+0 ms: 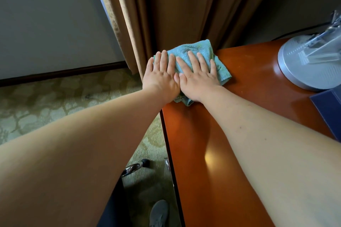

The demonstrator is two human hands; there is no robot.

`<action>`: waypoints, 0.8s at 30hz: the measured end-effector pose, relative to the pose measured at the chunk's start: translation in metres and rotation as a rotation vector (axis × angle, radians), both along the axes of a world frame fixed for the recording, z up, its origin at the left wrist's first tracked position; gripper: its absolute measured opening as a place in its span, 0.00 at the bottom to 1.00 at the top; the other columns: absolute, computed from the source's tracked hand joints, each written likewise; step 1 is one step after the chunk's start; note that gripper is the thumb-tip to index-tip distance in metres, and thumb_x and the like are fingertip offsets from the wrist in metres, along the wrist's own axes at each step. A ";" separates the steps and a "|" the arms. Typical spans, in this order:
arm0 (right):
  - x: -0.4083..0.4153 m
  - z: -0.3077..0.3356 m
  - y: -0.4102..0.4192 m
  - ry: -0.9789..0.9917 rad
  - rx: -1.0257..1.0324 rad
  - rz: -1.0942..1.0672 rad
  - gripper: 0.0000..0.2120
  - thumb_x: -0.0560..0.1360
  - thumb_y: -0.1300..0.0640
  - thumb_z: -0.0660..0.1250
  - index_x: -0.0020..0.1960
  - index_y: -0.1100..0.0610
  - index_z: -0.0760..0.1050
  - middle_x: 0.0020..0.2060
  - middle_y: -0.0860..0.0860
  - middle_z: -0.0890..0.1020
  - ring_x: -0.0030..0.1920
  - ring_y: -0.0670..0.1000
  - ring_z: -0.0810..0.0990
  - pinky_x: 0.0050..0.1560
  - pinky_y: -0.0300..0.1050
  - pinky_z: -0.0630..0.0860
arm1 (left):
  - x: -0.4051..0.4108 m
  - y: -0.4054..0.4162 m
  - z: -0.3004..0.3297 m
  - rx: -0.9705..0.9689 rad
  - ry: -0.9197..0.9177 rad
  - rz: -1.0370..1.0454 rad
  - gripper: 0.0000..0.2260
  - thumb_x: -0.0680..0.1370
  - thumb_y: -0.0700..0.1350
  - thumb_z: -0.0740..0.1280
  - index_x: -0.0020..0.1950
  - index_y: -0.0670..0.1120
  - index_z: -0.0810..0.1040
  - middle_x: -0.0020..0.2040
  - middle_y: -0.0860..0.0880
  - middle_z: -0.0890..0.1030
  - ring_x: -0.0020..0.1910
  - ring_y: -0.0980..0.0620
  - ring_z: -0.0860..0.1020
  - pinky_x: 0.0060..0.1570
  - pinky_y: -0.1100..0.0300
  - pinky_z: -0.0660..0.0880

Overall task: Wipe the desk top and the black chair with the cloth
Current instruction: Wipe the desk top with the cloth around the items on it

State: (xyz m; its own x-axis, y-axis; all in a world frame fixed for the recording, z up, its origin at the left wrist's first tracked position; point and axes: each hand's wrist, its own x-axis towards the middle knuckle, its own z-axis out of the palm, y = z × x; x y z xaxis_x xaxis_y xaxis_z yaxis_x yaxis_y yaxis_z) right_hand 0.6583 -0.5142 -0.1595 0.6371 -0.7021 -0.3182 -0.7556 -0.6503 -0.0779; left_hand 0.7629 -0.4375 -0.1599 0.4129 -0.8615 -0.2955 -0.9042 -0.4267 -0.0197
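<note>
Fingers (163, 61) of the left hand (160, 77) lie flat and side by side, pressing down on the cloth (195, 49). They are not pinching or gripping anything. Just beside it, the right hand (198, 79) does the same, with its fingers (202, 62) a little spread and flat on the cloth. The two hands touch at the thumbs.

Far to the left is a grey wall and a patterned carpet (55, 97). Next comes a brown curtain (166, 5), which hangs right behind the cloth. Low down near the bottom edge, a shiny chair leg with a wheel (136, 167) peeks out. It may be part of the black chair, but I cannot tell for sure.

The cloth is blue-green and fluffy, like a small towel. It sits folded at the far corner of the worktop (212, 143), with a bit hanging off the left edge. It looks soft and light, so it will bunch up if pushed from one side. Flat palms on top, like now, seem the best way to slide it. The worktop is shiny and smooth, so the cloth should glide easily.

To the right stands a round silver lamp base (302, 66), and a dark blue folder (328, 108) lies near it. The cloth will need to go around them.
</note>
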 end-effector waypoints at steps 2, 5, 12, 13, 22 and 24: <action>-0.008 -0.001 0.012 0.003 -0.004 0.006 0.28 0.84 0.39 0.39 0.82 0.40 0.38 0.82 0.48 0.38 0.81 0.53 0.34 0.78 0.64 0.35 | -0.008 0.013 -0.001 -0.001 -0.001 0.000 0.29 0.84 0.55 0.39 0.82 0.44 0.36 0.82 0.42 0.36 0.81 0.45 0.35 0.79 0.47 0.37; -0.023 0.001 0.035 -0.002 0.005 0.016 0.28 0.83 0.39 0.39 0.82 0.40 0.38 0.82 0.48 0.38 0.81 0.53 0.35 0.78 0.63 0.35 | -0.024 0.037 0.001 0.004 0.001 0.008 0.29 0.84 0.55 0.39 0.82 0.43 0.36 0.82 0.42 0.35 0.81 0.45 0.34 0.79 0.47 0.37; -0.079 0.005 0.099 -0.018 0.029 0.059 0.28 0.84 0.40 0.39 0.82 0.42 0.37 0.82 0.49 0.38 0.81 0.54 0.34 0.78 0.63 0.34 | -0.078 0.101 0.002 0.044 0.007 0.020 0.29 0.84 0.54 0.37 0.81 0.42 0.32 0.80 0.41 0.31 0.79 0.44 0.31 0.79 0.46 0.37; -0.090 0.006 0.110 -0.015 0.029 0.060 0.28 0.84 0.41 0.39 0.82 0.42 0.37 0.82 0.49 0.37 0.81 0.54 0.34 0.78 0.63 0.34 | -0.088 0.112 0.002 0.042 0.008 0.016 0.29 0.84 0.54 0.37 0.80 0.42 0.31 0.80 0.41 0.31 0.79 0.44 0.30 0.79 0.46 0.37; -0.192 0.015 0.193 0.024 0.063 -0.039 0.27 0.84 0.43 0.38 0.82 0.42 0.35 0.82 0.48 0.35 0.81 0.53 0.32 0.78 0.62 0.35 | -0.184 0.182 0.006 0.024 0.027 -0.063 0.29 0.84 0.54 0.37 0.80 0.41 0.32 0.80 0.40 0.31 0.79 0.42 0.30 0.79 0.46 0.36; -0.209 0.017 0.203 0.027 0.054 -0.059 0.27 0.84 0.44 0.38 0.81 0.42 0.35 0.82 0.48 0.36 0.81 0.52 0.33 0.79 0.61 0.36 | -0.200 0.189 0.008 0.034 0.034 -0.086 0.30 0.84 0.55 0.37 0.80 0.41 0.31 0.80 0.39 0.30 0.79 0.42 0.30 0.79 0.46 0.36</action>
State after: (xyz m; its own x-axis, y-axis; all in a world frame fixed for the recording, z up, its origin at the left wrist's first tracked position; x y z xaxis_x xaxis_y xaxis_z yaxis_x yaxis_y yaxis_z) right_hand 0.4490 -0.3112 -0.1427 0.5856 -0.7194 -0.3736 -0.7949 -0.6000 -0.0907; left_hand 0.5627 -0.2485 -0.1523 0.3271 -0.8825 -0.3380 -0.9378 -0.3471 -0.0014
